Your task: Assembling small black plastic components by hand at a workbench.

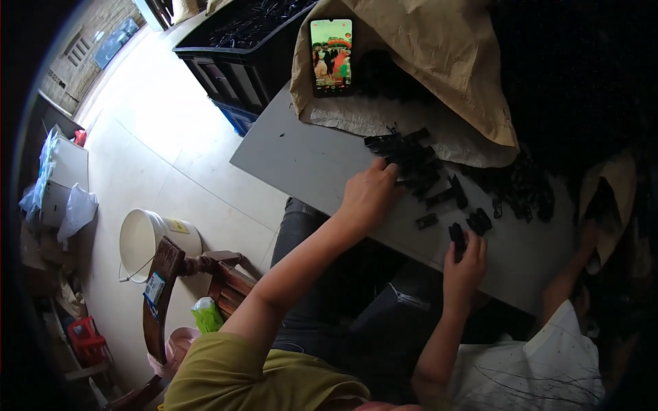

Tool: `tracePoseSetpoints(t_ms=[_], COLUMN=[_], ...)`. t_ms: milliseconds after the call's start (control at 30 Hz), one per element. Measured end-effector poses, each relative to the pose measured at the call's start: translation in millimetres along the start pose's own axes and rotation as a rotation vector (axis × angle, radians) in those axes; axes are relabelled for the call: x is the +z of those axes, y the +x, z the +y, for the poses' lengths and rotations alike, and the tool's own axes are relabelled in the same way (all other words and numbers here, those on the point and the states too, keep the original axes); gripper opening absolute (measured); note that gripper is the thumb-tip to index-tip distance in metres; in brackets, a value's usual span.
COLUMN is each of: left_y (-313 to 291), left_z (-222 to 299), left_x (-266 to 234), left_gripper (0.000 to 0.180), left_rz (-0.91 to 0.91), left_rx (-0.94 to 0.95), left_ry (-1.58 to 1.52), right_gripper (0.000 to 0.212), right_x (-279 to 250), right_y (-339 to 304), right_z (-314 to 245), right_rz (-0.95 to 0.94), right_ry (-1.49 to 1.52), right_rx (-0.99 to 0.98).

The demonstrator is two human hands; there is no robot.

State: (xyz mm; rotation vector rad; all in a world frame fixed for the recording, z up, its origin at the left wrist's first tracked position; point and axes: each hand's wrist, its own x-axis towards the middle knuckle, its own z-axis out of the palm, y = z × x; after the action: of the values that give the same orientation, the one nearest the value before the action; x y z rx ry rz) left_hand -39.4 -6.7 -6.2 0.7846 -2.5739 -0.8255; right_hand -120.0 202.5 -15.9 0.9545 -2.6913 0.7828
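Note:
My left hand (pixel 370 195) reaches to the near left edge of a heap of black plastic pieces (pixel 415 161) on the grey table (pixel 295 154). Its fingers are curled down, and whatever is under the fingertips is hidden. Close to the table's near edge, my right hand (pixel 466 264) has a small black plastic piece (pixel 456 234) between thumb and fingers. Just beyond it sits another dark piece (pixel 479 221). A single flat piece (pixel 426 221) lies between my two hands, and a longer one (pixel 449 194) rests beside the heap.
A brown paper sack (pixel 445 61) covers the table's far side, with a lit phone (pixel 331 58) propped against it. More black pieces (pixel 524 188) lie to the right, near another person's arm (pixel 565 284). Left are a black crate (pixel 233 68), white bucket (pixel 154 240) and wooden chair (pixel 164 294).

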Motion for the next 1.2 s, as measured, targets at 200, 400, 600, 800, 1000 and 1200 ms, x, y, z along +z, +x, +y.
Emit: tracePoseSetpoints(t_ms=[200,400,600,800,1000,1200], left_y=[-21,-36,-60,-65,-66,-67], left_z=[-3,-8,15,12,13,13], left_x=[-6,-19,-26,-23,-19,-18], left_gripper=[0.023,0.023,0.023,0.026,0.029,0.028], left_rz=[0.016,0.111,-0.062,-0.129,-0.180,-0.223], left_rx=[0.048,0.107,0.245,0.330,0.264,0.270], left_ry=[-0.011,-0.139,-0.301,-0.471,-0.579,-0.665], right_gripper=[0.025,0.028,0.034,0.034,0.036,0.037], right_x=[-9,-6,-26,-33,-44,-43], right_y=[3,2,-4,-3,-5,-8], right_z=[-11,4,-48,-49,-50,-45], right_rz=[-0.110,-0.036,-0.093,-0.171,-0.276,-0.241], right_ry=[-0.054,0.141,0.420,0.416,0.416,0.330], right_rx=[0.130,0.121,-0.171,-0.267,-0.230,-0.329])
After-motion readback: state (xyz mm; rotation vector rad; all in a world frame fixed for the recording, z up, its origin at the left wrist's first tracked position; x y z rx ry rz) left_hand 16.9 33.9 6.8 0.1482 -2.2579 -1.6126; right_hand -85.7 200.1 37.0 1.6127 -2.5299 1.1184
